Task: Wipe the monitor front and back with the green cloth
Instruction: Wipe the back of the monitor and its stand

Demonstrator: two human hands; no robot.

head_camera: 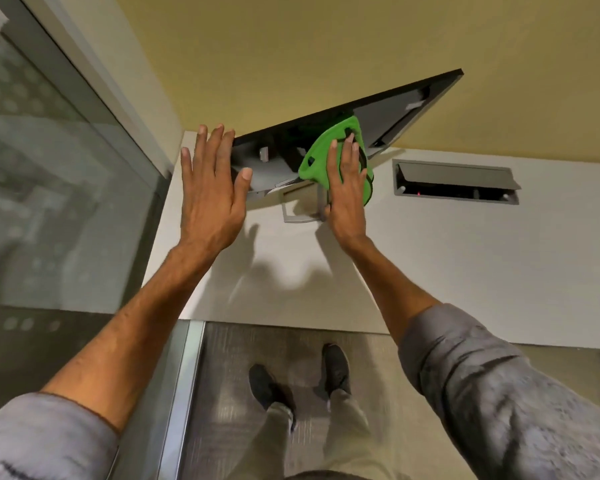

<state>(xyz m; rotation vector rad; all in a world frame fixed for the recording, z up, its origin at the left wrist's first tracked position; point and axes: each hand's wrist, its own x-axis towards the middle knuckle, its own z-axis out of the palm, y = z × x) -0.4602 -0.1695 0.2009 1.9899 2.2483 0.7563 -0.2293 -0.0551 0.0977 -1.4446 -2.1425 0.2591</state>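
Your monitor [388, 129] is on the white desk [465, 265], dark grey back facing you, with a thin black edge along the top. Your right hand [347, 195] presses the bright green cloth [317, 157] onto the middle of that back with flat fingers. Your left hand [212, 199] is spread wide, straight fingers against the monitor's left edge

left hand [212, 192]: fingers straight, spread | left arm [136, 323]: outstretched | right hand [347, 195]: flat, fingers straight, together | right arm [388, 271]: outstretched
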